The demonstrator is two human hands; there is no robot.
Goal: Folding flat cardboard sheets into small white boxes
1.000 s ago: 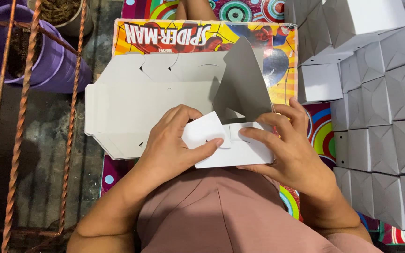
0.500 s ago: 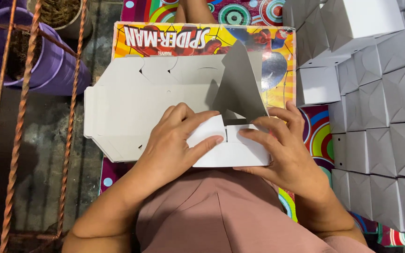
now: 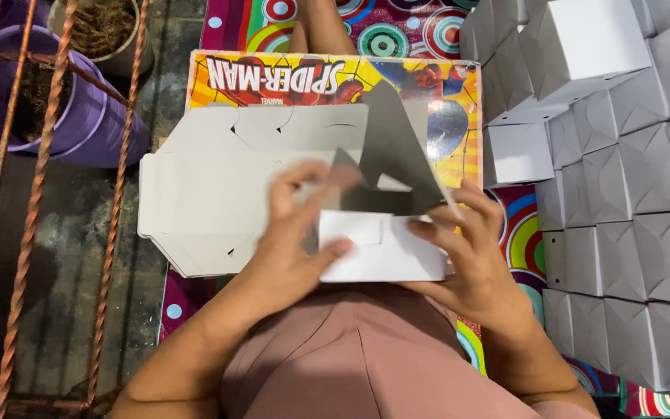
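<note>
Cardboard box [image 3: 385,256] — white, half-folded, held over the lap — looks light, thin, easily creased. Left hand [image 3: 292,240] pinches its left flap, blurred; right hand [image 3: 467,256] clasps the right end. Best held along the folded edges.

Lying underneath, a bright floor mat with rainbow circles [image 3: 397,23]. Showing at the left, dark grey stone floor [image 3: 71,256], rusty twisted metal bars [image 3: 29,209] and purple plastic plant pots [image 3: 79,116] holding soil.
</note>
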